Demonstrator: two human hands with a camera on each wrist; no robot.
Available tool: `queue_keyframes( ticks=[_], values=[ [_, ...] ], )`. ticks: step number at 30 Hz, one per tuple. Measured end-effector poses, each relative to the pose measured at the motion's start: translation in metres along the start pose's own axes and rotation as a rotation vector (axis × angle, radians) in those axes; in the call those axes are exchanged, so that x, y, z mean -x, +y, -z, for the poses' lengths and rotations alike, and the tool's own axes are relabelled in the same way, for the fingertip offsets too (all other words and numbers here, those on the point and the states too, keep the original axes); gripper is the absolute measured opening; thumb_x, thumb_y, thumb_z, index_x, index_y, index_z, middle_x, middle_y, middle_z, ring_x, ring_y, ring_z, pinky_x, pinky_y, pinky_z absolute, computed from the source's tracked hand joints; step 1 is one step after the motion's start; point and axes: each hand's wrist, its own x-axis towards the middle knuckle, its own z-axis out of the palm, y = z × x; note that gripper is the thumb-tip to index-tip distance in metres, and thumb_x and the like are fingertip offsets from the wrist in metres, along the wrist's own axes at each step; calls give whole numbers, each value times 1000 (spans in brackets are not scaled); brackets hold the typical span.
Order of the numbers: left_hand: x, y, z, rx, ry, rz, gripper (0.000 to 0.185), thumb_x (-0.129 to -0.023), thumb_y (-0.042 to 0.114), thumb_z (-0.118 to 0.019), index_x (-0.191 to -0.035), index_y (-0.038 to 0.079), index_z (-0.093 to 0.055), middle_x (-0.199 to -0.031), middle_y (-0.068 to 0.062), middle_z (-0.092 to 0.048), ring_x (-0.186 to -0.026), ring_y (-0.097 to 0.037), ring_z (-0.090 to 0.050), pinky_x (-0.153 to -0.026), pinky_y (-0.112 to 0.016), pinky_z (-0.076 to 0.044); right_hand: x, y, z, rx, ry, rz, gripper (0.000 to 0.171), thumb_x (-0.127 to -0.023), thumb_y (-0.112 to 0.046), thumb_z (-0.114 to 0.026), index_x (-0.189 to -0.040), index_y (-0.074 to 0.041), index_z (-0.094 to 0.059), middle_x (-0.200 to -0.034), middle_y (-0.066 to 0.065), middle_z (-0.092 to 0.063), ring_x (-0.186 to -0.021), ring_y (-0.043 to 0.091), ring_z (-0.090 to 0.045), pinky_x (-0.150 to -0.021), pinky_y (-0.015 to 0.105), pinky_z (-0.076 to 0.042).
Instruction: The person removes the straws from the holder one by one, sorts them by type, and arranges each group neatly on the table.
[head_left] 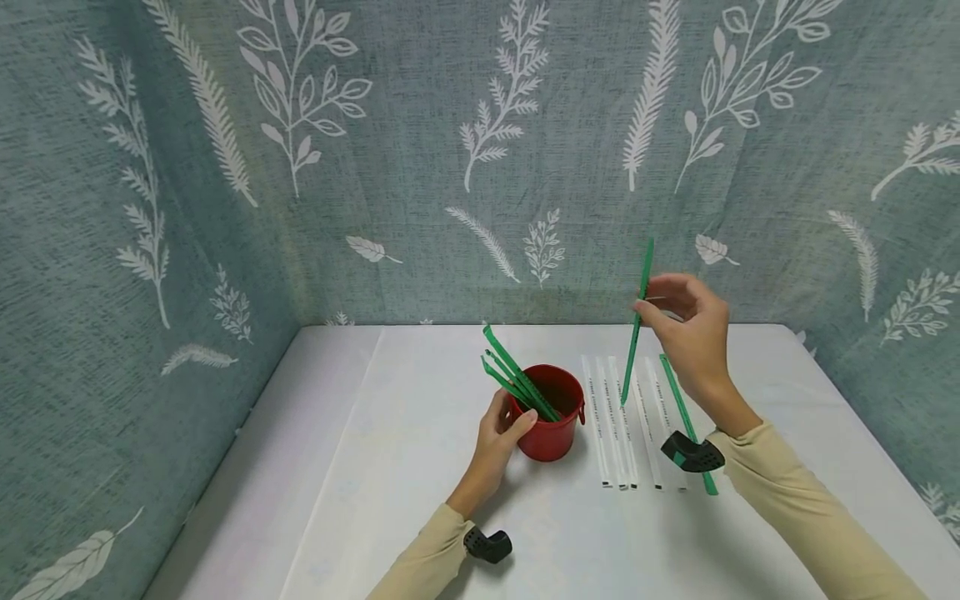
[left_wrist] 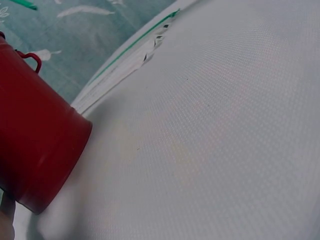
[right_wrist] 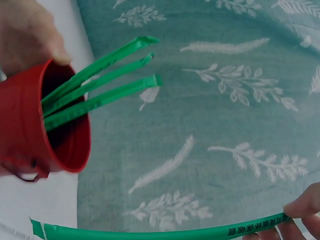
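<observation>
My left hand (head_left: 491, 450) grips a small red bucket (head_left: 549, 442), thumb over its rim and fingers round the far side. Three green-wrapped straws lean out of the bucket, bunched to the left; the right wrist view shows their upper ends (right_wrist: 100, 80). Between thumb and fingers, my right hand (head_left: 693, 333) pinches another green-wrapped straw (head_left: 632, 358) near its middle. That straw stands nearly upright in the head view, raised above the table to the right of the bucket. In the left wrist view the bucket's side (left_wrist: 35, 130) fills the left edge.
Several white-wrapped straws (head_left: 597, 417) lie side by side on the white table (head_left: 360, 467), right of the bucket. One more green-wrapped straw (head_left: 678, 400) lies at the right end of that row, partly under the right wrist. A leaf-patterned cloth (head_left: 420, 167) hangs behind the table.
</observation>
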Motion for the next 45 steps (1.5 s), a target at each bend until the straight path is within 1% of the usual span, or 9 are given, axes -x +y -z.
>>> queue_keyframes(
  ticks=[4, 10, 17, 23, 30, 37, 45],
  values=[
    [1, 1, 0, -12, -3, -3, 54, -93, 16, -55, -142, 6, -35, -137, -16, -45, -125, -25, -41, -97, -34, -43, 2, 7, 8, 30, -6, -20, 26, -84, 1, -67, -109, 5, -61, -94, 2, -64, -83, 6, -62, -66, 18, -52],
    [1, 2, 0, -19, -2, 4, 54, -92, 16, -55, -142, 7, -35, -137, -16, -45, -125, -24, -42, -97, -34, -43, 5, 18, 21, 109, -21, -37, 27, -84, -2, -67, -110, 3, -61, -93, 0, -64, -80, 5, -60, -62, 17, -51],
    [1, 1, 0, -21, -3, 0, 54, -92, 17, -54, -142, 7, -35, -136, -15, -45, -125, -25, -42, -96, -35, -44, 7, 28, 32, 119, -25, -53, 28, -84, -1, -67, -112, 4, -61, -94, -3, -63, -78, 4, -60, -61, 18, -51],
    [1, 0, 1, -24, -5, 14, 55, -92, 19, -55, -143, 9, -34, -137, -14, -45, -125, -25, -41, -96, -35, -44, 10, 37, 43, 171, -19, -69, 26, -85, -1, -67, -110, 4, -61, -94, -3, -62, -78, 2, -58, -61, 16, -50],
    [0, 0, 1, -21, -2, 10, 55, -92, 20, -55, -143, 11, -35, -138, -12, -45, -126, -25, -41, -96, -36, -43, 16, 48, 54, 235, -23, -102, 25, -86, -4, -66, -109, 5, -61, -95, 5, -61, -78, 1, -57, -60, 15, -49],
    [0, 0, 1, -20, 1, 8, 55, -93, 18, -55, -143, 10, -35, -138, -13, -45, -126, -23, -41, -98, -35, -42, 22, 61, 62, 304, -17, -137, 25, -86, -5, -66, -108, 5, -61, -95, 4, -61, -76, -3, -56, -59, 12, -48],
    [1, 1, 0, -24, -6, 6, 56, -92, 17, -54, -144, 9, -34, -138, -12, -44, -126, -23, -40, -96, -35, -43, 25, 73, 70, 360, -42, -161, 26, -86, -5, -65, -109, 6, -62, -96, 15, -62, -74, -7, -53, -59, 11, -47]
  ],
)
